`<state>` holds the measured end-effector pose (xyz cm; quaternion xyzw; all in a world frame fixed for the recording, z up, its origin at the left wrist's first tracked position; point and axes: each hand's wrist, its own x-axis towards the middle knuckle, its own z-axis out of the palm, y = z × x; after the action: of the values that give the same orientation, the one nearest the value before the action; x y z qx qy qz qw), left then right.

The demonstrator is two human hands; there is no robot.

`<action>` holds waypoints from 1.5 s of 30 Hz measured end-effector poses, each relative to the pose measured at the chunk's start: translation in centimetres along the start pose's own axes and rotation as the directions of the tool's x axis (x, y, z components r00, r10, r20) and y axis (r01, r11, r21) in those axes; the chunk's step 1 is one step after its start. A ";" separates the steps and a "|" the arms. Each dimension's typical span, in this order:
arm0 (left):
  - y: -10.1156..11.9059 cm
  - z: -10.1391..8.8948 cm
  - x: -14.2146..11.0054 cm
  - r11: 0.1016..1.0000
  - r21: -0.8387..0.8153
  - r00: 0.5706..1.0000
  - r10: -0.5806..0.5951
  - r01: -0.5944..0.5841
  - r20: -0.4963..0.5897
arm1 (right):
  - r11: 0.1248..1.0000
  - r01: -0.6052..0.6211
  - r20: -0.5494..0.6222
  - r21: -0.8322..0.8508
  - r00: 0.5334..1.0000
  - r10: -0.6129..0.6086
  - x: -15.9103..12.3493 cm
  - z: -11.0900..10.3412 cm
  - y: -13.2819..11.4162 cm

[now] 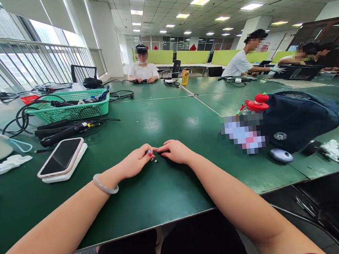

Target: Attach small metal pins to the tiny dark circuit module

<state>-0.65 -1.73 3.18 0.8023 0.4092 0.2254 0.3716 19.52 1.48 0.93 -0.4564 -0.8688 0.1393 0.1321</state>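
Observation:
My left hand (137,161) is closed, its thumb and fingers pinching a small silvery-blue object (149,151) whose kind I cannot make out. Just below those fingertips show some tiny white and dark bits (154,160), too small to name. My right hand (176,152) comes in from the other side with its fingers bent together. Its fingertips meet the left hand's fingertips beside the small object, and whatever they grip is hidden. Both hands are low over the green table (140,201), near its front edge.
On the left lie a phone on a white box (63,159), black cables and a green basket (71,106). To the right are a navy bag (302,118), a mouse (281,155), crumpled tissue (335,150) and a red-lidded bottle (257,103). Several people sit or work across the table.

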 end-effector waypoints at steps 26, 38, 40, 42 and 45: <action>-1.2 0.5 1.2 0.888 -0.449 0.960 -0.205 0.101 -0.189 | 0.902 -0.040 -0.164 0.430 0.979 0.122 -1.0 -0.8 -1.8; -1.2 0.8 1.2 0.872 -0.482 0.970 -0.180 0.081 -0.163 | 0.431 -0.014 -0.124 0.902 0.949 0.289 0.1 0.6 -2.1; -1.3 0.7 1.1 0.922 -0.381 0.969 -0.155 0.072 -0.193 | 0.413 -0.013 -0.125 0.910 0.944 0.305 0.1 0.5 -2.3; -1.2 0.6 1.0 0.967 -0.247 0.965 -0.127 0.069 -0.227 | 0.420 -0.012 -0.130 0.907 0.943 0.307 0.0 0.5 -2.3; -1.0 0.4 0.8 0.993 -0.087 0.961 -0.099 0.079 -0.260 | 0.441 -0.007 -0.144 0.897 0.940 0.308 0.0 0.6 -2.3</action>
<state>-0.40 -0.83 2.22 0.7312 0.4820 0.3285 0.3538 17.54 0.10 1.18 -0.4150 -0.5922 0.5147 0.4606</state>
